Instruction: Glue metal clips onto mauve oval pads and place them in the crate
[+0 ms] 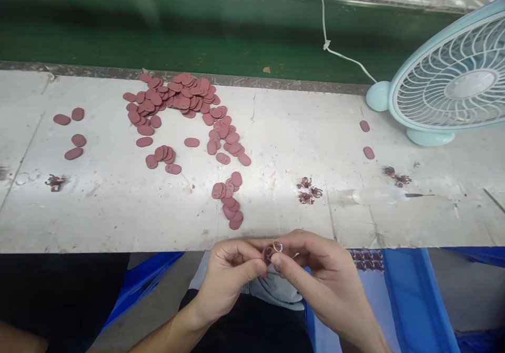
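At the front edge of the bench, my left hand [232, 271] pinches a small reddish-brown oval piece [267, 254] between thumb and fingers. My right hand [323, 276] meets it there, its thumb and fingertips closed on a small dark-red part [278, 246] with yellow and white detail. The two pieces touch or overlap; exactly how they join is hidden by my fingers. Closest to my hands on the bench lies a short trail of flat reddish-brown oval pieces [232, 203]. Beyond it spreads a larger heap of the same ovals [183, 98].
Several small dark-red figures [310, 191] lie in clusters on the white bench [276, 132]. A light-blue fan [453, 84] stands at the back right, its cord crossing a green conveyor trough [197, 32]. Below the bench, a blue tray [414, 295] holds rows of dark-red pieces [367, 260].
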A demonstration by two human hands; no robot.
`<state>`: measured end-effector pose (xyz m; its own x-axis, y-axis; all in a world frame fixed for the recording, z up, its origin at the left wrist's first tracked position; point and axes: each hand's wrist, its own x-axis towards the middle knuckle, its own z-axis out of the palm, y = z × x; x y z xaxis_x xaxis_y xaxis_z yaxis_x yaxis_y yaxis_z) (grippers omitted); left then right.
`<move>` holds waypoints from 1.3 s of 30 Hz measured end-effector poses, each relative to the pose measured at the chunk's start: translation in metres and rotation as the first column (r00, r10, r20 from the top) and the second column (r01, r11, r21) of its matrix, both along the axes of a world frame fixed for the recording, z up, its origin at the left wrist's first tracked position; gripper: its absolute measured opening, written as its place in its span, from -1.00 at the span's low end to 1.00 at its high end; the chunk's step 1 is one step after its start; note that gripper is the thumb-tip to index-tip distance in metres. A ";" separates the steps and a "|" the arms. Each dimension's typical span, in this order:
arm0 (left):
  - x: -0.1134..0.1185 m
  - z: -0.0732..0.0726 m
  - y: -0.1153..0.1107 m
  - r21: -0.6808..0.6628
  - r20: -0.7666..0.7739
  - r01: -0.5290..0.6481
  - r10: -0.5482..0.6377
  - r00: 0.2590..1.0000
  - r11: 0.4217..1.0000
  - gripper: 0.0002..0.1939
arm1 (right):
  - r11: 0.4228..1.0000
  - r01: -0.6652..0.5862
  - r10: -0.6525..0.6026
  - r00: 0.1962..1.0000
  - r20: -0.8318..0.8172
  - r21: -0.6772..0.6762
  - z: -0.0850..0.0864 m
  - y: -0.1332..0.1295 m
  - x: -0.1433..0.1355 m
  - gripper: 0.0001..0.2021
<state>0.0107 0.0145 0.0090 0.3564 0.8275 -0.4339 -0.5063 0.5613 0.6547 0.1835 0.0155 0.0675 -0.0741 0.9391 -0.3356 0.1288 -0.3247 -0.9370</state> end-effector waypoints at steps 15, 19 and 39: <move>-0.005 -0.002 -0.002 0.089 -0.016 -0.002 0.004 1.000 0.996 -0.94 | 0.998 0.015 -0.015 1.000 0.005 -0.057 0.004 -0.001 -0.002 -0.88; -0.005 -0.001 -0.002 0.104 -0.027 -0.010 0.013 1.000 0.995 -0.93 | 0.999 0.028 -0.028 1.000 -0.002 -0.022 -0.001 -0.003 -0.004 -0.88; 0.004 -0.001 -0.009 0.164 -0.019 -0.105 0.110 0.994 0.981 -0.90 | 0.977 0.155 -0.133 0.980 -0.149 0.145 -0.022 -0.014 -0.015 -0.85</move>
